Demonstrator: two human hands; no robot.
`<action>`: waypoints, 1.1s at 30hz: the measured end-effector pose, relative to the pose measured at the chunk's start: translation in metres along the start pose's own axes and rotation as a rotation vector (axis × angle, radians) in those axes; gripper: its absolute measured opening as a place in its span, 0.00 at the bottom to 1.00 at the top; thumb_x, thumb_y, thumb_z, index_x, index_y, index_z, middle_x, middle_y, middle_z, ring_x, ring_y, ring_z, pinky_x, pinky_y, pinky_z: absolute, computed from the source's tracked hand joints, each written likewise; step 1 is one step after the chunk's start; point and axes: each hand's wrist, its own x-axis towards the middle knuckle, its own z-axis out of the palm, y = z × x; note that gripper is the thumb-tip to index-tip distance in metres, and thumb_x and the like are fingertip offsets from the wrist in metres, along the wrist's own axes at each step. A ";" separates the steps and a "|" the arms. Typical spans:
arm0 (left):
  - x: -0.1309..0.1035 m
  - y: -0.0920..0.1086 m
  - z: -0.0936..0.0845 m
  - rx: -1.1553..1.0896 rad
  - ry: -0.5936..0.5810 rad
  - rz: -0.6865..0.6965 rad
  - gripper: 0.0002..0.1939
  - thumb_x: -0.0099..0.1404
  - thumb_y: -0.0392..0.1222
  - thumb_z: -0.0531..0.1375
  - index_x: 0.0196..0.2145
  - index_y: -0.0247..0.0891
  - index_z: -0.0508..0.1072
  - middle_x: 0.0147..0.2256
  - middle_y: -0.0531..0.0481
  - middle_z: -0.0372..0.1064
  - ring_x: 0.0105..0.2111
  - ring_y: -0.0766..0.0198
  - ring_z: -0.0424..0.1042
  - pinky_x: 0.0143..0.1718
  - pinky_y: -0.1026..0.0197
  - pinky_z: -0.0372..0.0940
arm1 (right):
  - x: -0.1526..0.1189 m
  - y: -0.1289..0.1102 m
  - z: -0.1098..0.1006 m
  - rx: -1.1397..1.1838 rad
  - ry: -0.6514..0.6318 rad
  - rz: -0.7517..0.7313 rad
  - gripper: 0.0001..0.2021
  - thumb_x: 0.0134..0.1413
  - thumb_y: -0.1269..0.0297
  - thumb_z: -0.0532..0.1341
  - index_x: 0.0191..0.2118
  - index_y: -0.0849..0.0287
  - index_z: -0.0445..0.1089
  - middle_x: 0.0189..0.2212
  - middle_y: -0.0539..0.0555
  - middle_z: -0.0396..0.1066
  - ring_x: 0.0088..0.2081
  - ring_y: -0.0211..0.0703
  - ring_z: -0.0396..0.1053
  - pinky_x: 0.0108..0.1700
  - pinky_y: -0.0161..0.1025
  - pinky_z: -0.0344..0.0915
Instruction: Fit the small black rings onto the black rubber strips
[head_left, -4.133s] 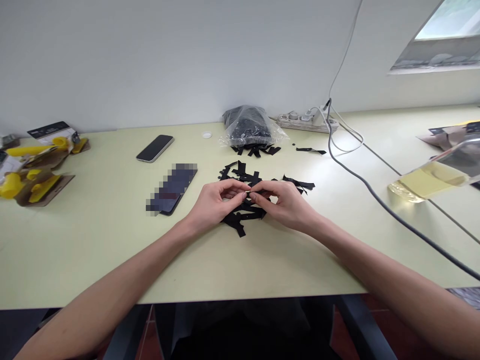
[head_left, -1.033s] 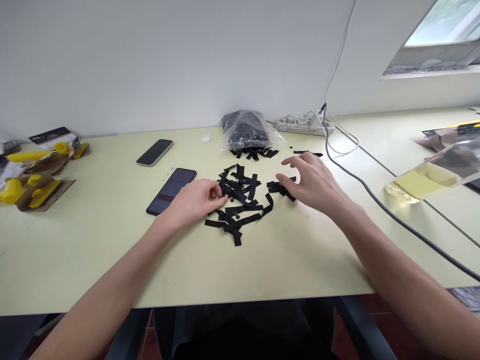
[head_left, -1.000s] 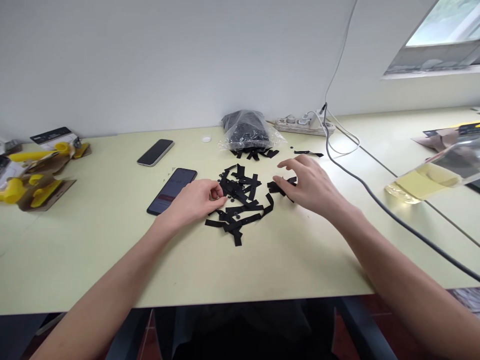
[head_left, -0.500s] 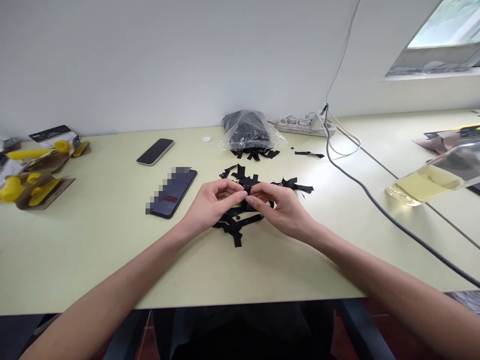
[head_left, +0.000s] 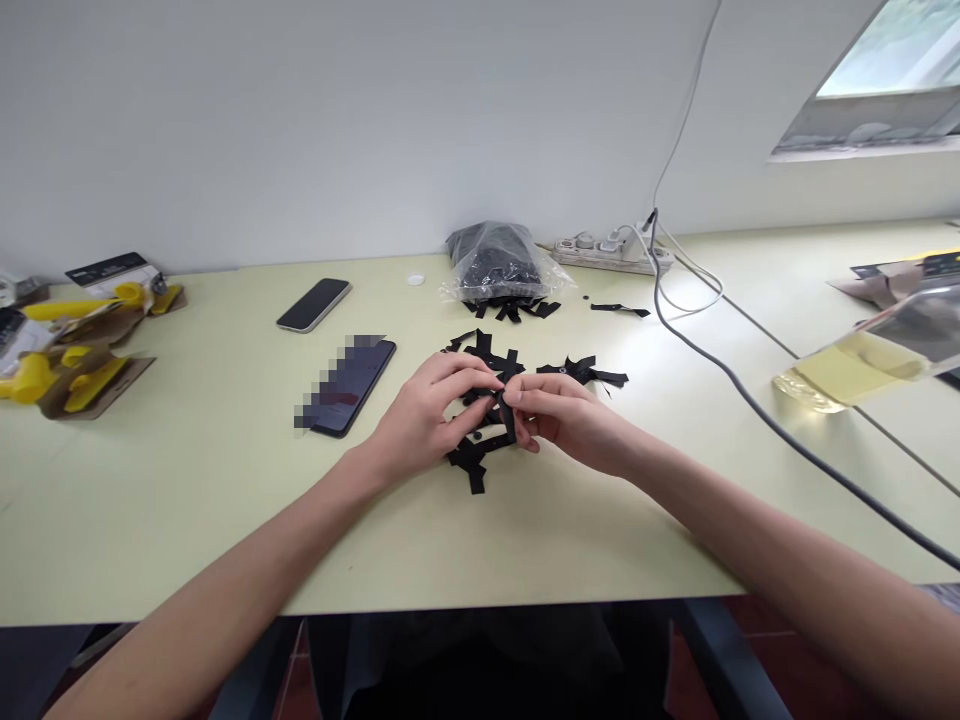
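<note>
Over a loose pile of short black fabric strips [head_left: 471, 468], my two hands meet fingertip to fingertip. My right hand [head_left: 566, 412] pinches a black fabric strip [head_left: 508, 420] that hangs down from its thumb and forefinger. My left hand [head_left: 431, 408] is closed on the same strip's upper end, its fingers curled beside the right fingertips. Small dark round pieces, like snaps, show on some strips and among the pile. Another clump of black strips [head_left: 577, 370] lies just beyond my right hand. The fingers hide part of the held strip.
Behind the pile sits a clear plastic bag [head_left: 499, 260] of black material. Two phones, a black one [head_left: 349, 388] and one farther back [head_left: 313, 305], lie left. A power strip [head_left: 607, 252] is by the wall; a grey cable [head_left: 750, 395] crosses the right. Yellow items [head_left: 90, 375] lie far left.
My hands have turned and shifted slightly; the left fingers now reach over the top. A black strip now hangs visibly below my right fingertips.
</note>
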 end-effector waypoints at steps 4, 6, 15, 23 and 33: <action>0.002 0.003 -0.002 -0.008 0.025 -0.004 0.04 0.72 0.35 0.59 0.42 0.39 0.75 0.44 0.47 0.75 0.46 0.61 0.74 0.51 0.58 0.68 | 0.001 0.000 -0.001 -0.066 0.046 0.005 0.13 0.65 0.59 0.62 0.31 0.60 0.72 0.26 0.49 0.65 0.28 0.36 0.62 0.31 0.36 0.61; 0.003 0.005 -0.003 -0.015 0.024 -0.051 0.03 0.72 0.35 0.59 0.40 0.38 0.74 0.39 0.49 0.76 0.41 0.63 0.74 0.45 0.61 0.68 | 0.000 0.000 0.001 -0.193 0.131 -0.055 0.14 0.67 0.58 0.60 0.31 0.59 0.70 0.27 0.50 0.66 0.28 0.36 0.62 0.30 0.35 0.61; 0.000 0.006 -0.002 0.020 -0.069 -0.105 0.04 0.72 0.40 0.61 0.38 0.38 0.74 0.36 0.51 0.76 0.38 0.62 0.74 0.42 0.60 0.66 | 0.000 0.007 0.008 -0.670 0.250 -0.365 0.08 0.67 0.58 0.63 0.44 0.56 0.75 0.37 0.53 0.79 0.36 0.41 0.75 0.34 0.36 0.68; 0.003 0.003 -0.004 0.006 -0.054 -0.163 0.06 0.74 0.43 0.60 0.39 0.40 0.76 0.38 0.51 0.77 0.39 0.62 0.74 0.43 0.60 0.67 | 0.001 0.005 0.002 -0.863 0.322 -0.404 0.07 0.67 0.64 0.63 0.44 0.55 0.79 0.37 0.50 0.82 0.33 0.39 0.76 0.36 0.36 0.68; 0.008 -0.011 -0.023 0.122 -0.155 -0.332 0.09 0.71 0.45 0.60 0.37 0.40 0.78 0.37 0.49 0.77 0.36 0.60 0.74 0.36 0.59 0.66 | 0.000 0.005 -0.001 -0.821 0.450 -0.373 0.09 0.66 0.58 0.62 0.41 0.56 0.77 0.34 0.54 0.80 0.34 0.44 0.75 0.33 0.39 0.66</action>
